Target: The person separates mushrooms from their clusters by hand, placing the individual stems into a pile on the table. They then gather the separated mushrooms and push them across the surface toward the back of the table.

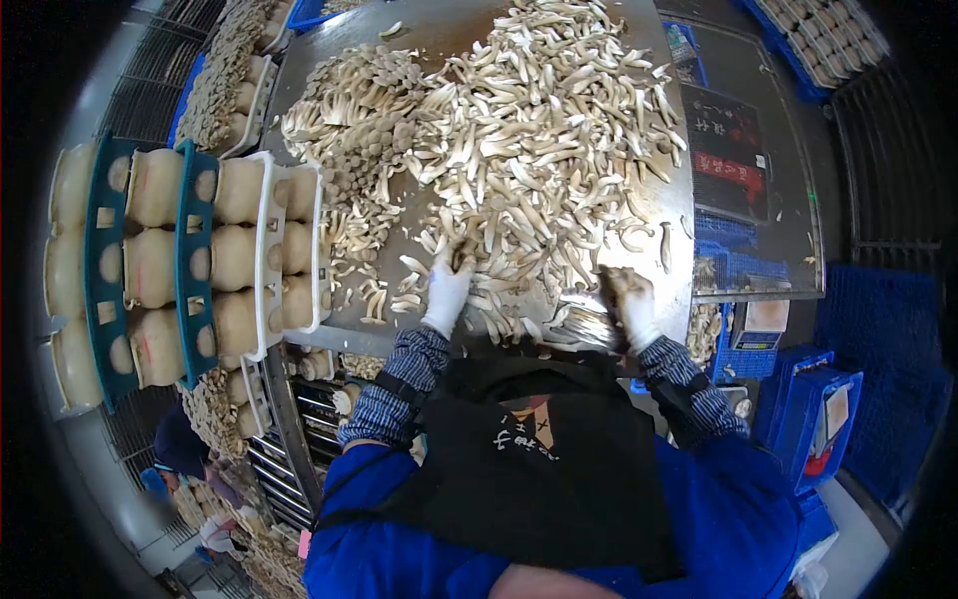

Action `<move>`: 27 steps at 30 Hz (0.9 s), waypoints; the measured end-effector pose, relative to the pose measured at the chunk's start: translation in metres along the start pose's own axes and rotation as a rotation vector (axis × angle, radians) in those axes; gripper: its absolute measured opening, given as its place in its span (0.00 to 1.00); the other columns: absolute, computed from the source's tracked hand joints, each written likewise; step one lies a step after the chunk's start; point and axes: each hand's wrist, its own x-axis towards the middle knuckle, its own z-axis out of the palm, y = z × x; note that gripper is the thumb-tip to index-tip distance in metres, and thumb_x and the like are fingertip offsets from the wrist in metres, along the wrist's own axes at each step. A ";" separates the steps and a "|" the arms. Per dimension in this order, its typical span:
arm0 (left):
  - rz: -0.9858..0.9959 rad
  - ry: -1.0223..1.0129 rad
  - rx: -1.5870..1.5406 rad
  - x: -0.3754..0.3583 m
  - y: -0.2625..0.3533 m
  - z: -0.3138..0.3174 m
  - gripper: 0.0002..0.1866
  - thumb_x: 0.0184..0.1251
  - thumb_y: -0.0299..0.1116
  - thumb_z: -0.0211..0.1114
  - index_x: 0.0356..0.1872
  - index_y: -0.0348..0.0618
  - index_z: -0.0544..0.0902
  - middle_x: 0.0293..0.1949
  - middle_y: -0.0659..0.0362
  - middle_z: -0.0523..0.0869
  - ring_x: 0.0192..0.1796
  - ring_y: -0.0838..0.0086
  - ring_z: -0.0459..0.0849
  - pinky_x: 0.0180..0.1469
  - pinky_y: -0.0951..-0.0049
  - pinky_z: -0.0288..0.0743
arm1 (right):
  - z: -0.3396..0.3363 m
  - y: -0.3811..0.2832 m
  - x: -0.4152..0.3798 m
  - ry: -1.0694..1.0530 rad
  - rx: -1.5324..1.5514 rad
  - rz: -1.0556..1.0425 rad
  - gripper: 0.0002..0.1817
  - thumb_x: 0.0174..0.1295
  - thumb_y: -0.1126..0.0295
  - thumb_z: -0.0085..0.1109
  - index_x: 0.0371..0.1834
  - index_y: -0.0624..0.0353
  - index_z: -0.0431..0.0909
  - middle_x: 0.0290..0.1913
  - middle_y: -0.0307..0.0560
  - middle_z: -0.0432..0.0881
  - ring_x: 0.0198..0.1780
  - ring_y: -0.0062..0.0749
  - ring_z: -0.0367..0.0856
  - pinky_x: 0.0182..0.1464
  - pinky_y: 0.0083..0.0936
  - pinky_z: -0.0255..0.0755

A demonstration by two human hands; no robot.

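A large heap of loose, pale-stemmed mushrooms point(544, 130) covers much of the metal table point(679, 275). My left hand point(449, 287), in a white glove with soiled fingertips, reaches into the near edge of the heap. Its thumb and fingers stand apart, touching mushrooms. To the right, my right hand point(631, 302) is low over the tabletop, its glove stained brown. The fingers of that hand look spread, partly blurred, beside a few stray mushrooms. Uncut mushroom clusters point(364, 120) with grey-brown caps lie at the heap's left side.
Stacked cultivation bottles point(150, 270) in teal and white racks point(269, 260) stand close on the left. Blue crates point(813, 409) and a scale point(763, 324) are on the right. A dark printed board point(723, 155) lies beyond the table's right edge. Another person point(190, 449) is at lower left.
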 end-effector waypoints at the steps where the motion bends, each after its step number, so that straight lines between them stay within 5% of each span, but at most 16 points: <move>1: 0.056 0.067 0.101 0.001 0.001 -0.006 0.22 0.60 0.27 0.64 0.57 0.34 0.78 0.52 0.49 0.83 0.56 0.61 0.81 0.61 0.67 0.71 | -0.015 0.038 -0.003 0.196 -0.218 -0.304 0.14 0.66 0.65 0.61 0.41 0.68 0.82 0.31 0.48 0.84 0.34 0.26 0.78 0.41 0.23 0.73; 3: 0.183 0.125 0.375 0.002 0.025 -0.007 0.20 0.58 0.28 0.64 0.53 0.35 0.79 0.50 0.47 0.83 0.54 0.53 0.80 0.59 0.61 0.72 | -0.053 0.008 -0.020 0.277 -0.022 0.137 0.08 0.65 0.73 0.59 0.38 0.69 0.78 0.37 0.46 0.84 0.39 0.28 0.79 0.44 0.22 0.73; 5: 0.351 0.047 0.403 0.011 0.060 0.011 0.19 0.57 0.28 0.64 0.51 0.36 0.79 0.49 0.46 0.83 0.53 0.52 0.80 0.58 0.59 0.72 | -0.093 0.121 -0.016 0.407 0.102 0.008 0.12 0.64 0.76 0.60 0.47 0.71 0.74 0.44 0.50 0.81 0.45 0.29 0.78 0.50 0.23 0.73; 7: 0.643 -0.093 0.482 0.021 0.096 0.036 0.20 0.59 0.35 0.63 0.52 0.38 0.77 0.47 0.46 0.82 0.51 0.52 0.80 0.55 0.58 0.73 | -0.122 0.098 -0.032 0.389 -0.250 0.108 0.16 0.63 0.77 0.59 0.52 0.73 0.73 0.51 0.54 0.81 0.51 0.35 0.78 0.55 0.26 0.72; 9: 0.492 -0.376 0.578 0.038 0.111 0.071 0.25 0.60 0.40 0.62 0.57 0.40 0.75 0.50 0.47 0.82 0.52 0.55 0.81 0.55 0.58 0.73 | -0.142 0.160 -0.026 0.600 -0.179 0.099 0.22 0.61 0.78 0.59 0.59 0.74 0.69 0.58 0.58 0.78 0.58 0.41 0.76 0.61 0.29 0.69; 11: 0.584 -0.445 0.663 0.063 0.118 0.104 0.24 0.62 0.40 0.61 0.58 0.40 0.75 0.49 0.46 0.83 0.51 0.56 0.82 0.54 0.60 0.74 | -0.164 0.185 -0.030 0.513 -0.059 0.144 0.36 0.56 0.72 0.64 0.67 0.74 0.60 0.63 0.64 0.73 0.63 0.51 0.73 0.67 0.32 0.63; 13: 0.543 -0.640 0.880 0.087 0.139 0.132 0.24 0.63 0.40 0.59 0.59 0.41 0.75 0.47 0.45 0.84 0.49 0.55 0.84 0.51 0.60 0.76 | -0.167 0.179 -0.040 0.601 -0.244 0.171 0.41 0.52 0.69 0.66 0.68 0.75 0.58 0.63 0.65 0.74 0.62 0.50 0.74 0.65 0.32 0.65; 15: 0.508 -0.705 0.982 0.109 0.136 0.153 0.22 0.62 0.38 0.59 0.57 0.40 0.76 0.44 0.45 0.85 0.47 0.54 0.84 0.49 0.59 0.76 | -0.171 0.172 -0.044 0.631 -0.252 0.501 0.37 0.51 0.73 0.65 0.65 0.75 0.62 0.54 0.56 0.80 0.53 0.37 0.79 0.57 0.26 0.70; 16: 0.521 -0.711 0.987 0.114 0.133 0.160 0.22 0.62 0.38 0.59 0.57 0.40 0.76 0.44 0.45 0.85 0.47 0.54 0.84 0.49 0.59 0.76 | -0.165 0.162 -0.054 0.656 -0.094 0.308 0.36 0.55 0.73 0.63 0.66 0.76 0.60 0.60 0.59 0.76 0.57 0.37 0.76 0.60 0.27 0.68; 21: 0.421 -0.610 0.898 0.113 0.130 0.149 0.17 0.59 0.35 0.62 0.49 0.42 0.79 0.39 0.46 0.85 0.46 0.54 0.84 0.47 0.57 0.76 | -0.127 0.104 -0.060 0.671 -0.075 0.151 0.22 0.62 0.69 0.57 0.56 0.71 0.74 0.53 0.61 0.81 0.53 0.45 0.79 0.59 0.30 0.69; 25: 0.361 -0.468 0.574 0.095 0.114 0.113 0.21 0.62 0.40 0.66 0.53 0.41 0.78 0.44 0.45 0.85 0.48 0.53 0.84 0.49 0.60 0.77 | -0.074 0.022 -0.012 0.227 -0.215 0.029 0.20 0.70 0.65 0.53 0.58 0.70 0.73 0.49 0.58 0.82 0.50 0.41 0.80 0.57 0.28 0.71; 27: 0.250 -0.513 0.332 0.072 0.139 0.096 0.22 0.60 0.40 0.65 0.52 0.40 0.78 0.44 0.44 0.85 0.47 0.49 0.83 0.49 0.57 0.76 | -0.027 -0.035 0.017 0.028 -0.071 -0.209 0.21 0.71 0.63 0.52 0.58 0.69 0.73 0.44 0.52 0.83 0.44 0.35 0.81 0.51 0.24 0.74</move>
